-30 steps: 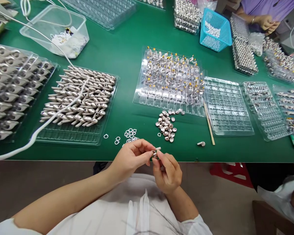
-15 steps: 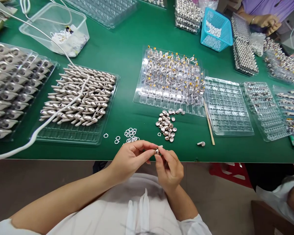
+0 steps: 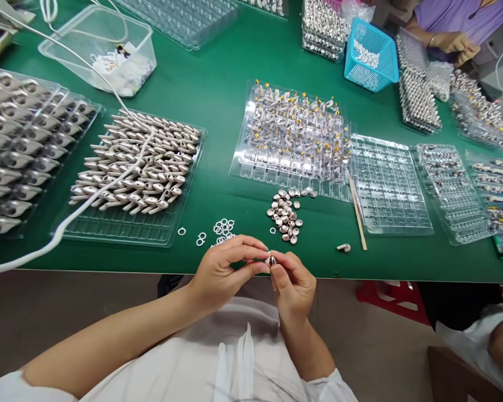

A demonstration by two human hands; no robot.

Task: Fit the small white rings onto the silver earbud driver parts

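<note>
Shells (image 3: 132, 167) in rows on tray (image 3: 117, 234), prob. to keep them sorted. Rings (image 3: 223, 226) loose nr L hand (image 3: 220, 272), likely to be handy. L thumb & fingertips almost together, gripping small part (image 3: 270, 261) nr table (image 3: 218, 167) edge. Caps (image 3: 285, 215) heaped just beyond, within reach. R hand (image 3: 295, 283): thumb & index pinch part's other side, prob. to steady it. Bud (image 3: 343, 247) apart from caps, nr stick (image 3: 357, 212).

White top (image 3: 163, 371), greyish where shaded. White sleeves (image 3: 330, 387) stop about the elbows. I note two pale strips (image 3: 245, 357) hanging down the front; ties, as far as my blurred feed lets me judge. Left hand (image 3: 218, 273) and right hand (image 3: 295, 286) bare.
</note>
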